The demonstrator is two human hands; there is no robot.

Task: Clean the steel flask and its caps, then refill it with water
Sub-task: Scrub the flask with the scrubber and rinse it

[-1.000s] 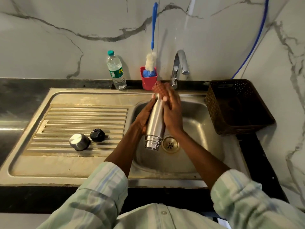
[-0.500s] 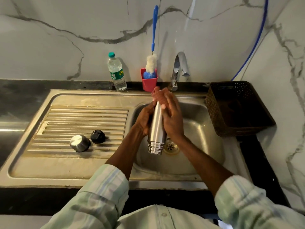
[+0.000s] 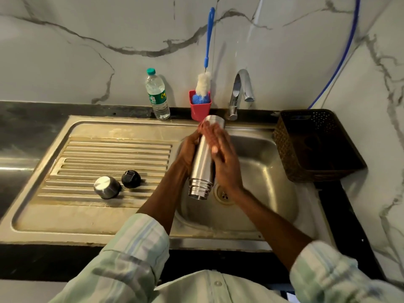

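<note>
Your left hand [image 3: 189, 151] wraps its grip round the steel flask [image 3: 203, 161], which hangs mouth-down over the sink basin [image 3: 269, 171], just above the drain [image 3: 224, 194]. Your right hand [image 3: 223, 158] lies flat along the flask's other side, fingers straight and pressed to the steel. Well to the left of your grip, the steel cap [image 3: 106, 186] and the black cap [image 3: 131, 179] sit side by side on the ribbed drainboard [image 3: 109, 154]. Beyond your grip stand the tap [image 3: 240, 92] and a red cup [image 3: 200, 109] holding the bottle brush [image 3: 206, 62]
</note>
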